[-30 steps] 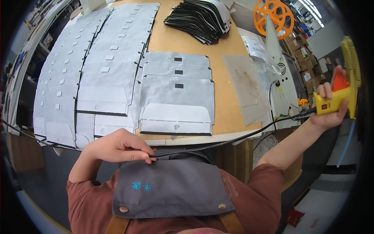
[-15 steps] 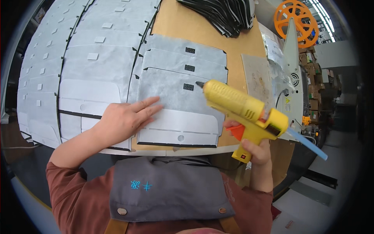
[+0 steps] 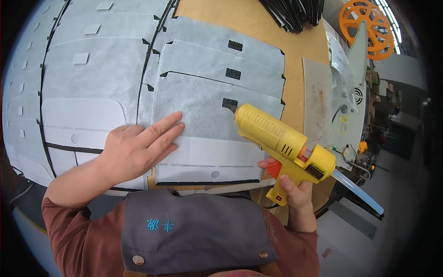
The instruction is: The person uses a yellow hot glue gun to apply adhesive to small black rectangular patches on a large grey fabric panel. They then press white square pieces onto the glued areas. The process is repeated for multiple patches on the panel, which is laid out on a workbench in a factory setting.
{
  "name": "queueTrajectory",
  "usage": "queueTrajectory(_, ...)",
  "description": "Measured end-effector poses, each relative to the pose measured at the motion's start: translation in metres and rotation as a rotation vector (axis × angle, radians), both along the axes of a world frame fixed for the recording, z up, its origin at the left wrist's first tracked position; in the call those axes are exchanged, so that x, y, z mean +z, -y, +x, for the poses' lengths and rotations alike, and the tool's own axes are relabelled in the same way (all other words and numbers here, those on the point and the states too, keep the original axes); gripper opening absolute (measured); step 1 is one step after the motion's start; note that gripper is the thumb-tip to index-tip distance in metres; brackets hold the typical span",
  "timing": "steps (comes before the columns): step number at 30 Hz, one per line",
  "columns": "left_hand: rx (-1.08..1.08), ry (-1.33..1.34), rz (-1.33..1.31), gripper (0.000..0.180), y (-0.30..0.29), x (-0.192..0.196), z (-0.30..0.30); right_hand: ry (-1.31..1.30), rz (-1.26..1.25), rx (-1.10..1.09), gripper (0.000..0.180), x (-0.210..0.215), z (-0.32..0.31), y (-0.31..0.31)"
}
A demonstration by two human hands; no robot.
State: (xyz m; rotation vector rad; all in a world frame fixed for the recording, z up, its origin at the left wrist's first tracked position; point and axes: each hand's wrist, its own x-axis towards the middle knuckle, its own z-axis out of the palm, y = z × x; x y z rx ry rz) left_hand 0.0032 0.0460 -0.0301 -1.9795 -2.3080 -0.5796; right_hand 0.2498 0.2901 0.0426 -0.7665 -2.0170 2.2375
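Observation:
My right hand [image 3: 296, 191] grips a yellow hot glue gun [image 3: 277, 134], its fingers around the handle by the orange trigger. A pale blue glue stick [image 3: 357, 189] sticks out of the gun's back end. The dark nozzle is at the nearest black rectangular patch [image 3: 229, 102]; whether it touches cannot be made out. That patch sits on a grey-white fabric panel [image 3: 194, 99], the front one of several overlapping panels. My left hand [image 3: 143, 145] lies flat on this panel's left part, fingers stretched out. A white strip with a round mark [image 3: 215, 174] runs along the panel's near edge.
More grey-white panels [image 3: 106, 76] with small white patches cover the table's left side. A stained board [image 3: 316, 97] lies on the right of the brown tabletop [image 3: 258, 18]. Dark folded pieces [image 3: 295, 11] are stacked at the back. A machine with an orange reel [image 3: 367, 30] stands far right.
The glue gun's nozzle has moved down and left to the nearest black patch. The view has shifted closer over the panels. My left hand stays flat on the front panel.

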Motion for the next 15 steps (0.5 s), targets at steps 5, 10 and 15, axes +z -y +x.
queueTrajectory(5, -0.006, 0.028, -0.009, 0.045, -0.0003, 0.0011, -0.0011, 0.003, -0.017, 0.022, 0.053, -0.0053, -0.0013, -0.0028)
queueTrajectory(10, -0.014, 0.046, -0.010, 0.046, -0.0002, 0.0001, -0.0020, -0.009, -0.037, 0.023, 0.054, -0.0082, -0.0028, -0.0042)
queueTrajectory(15, -0.018, 0.046, -0.015, 0.045, -0.0008, 0.0000, -0.0020, 0.009, -0.034, 0.009, 0.055, -0.0081, -0.0013, -0.0040)
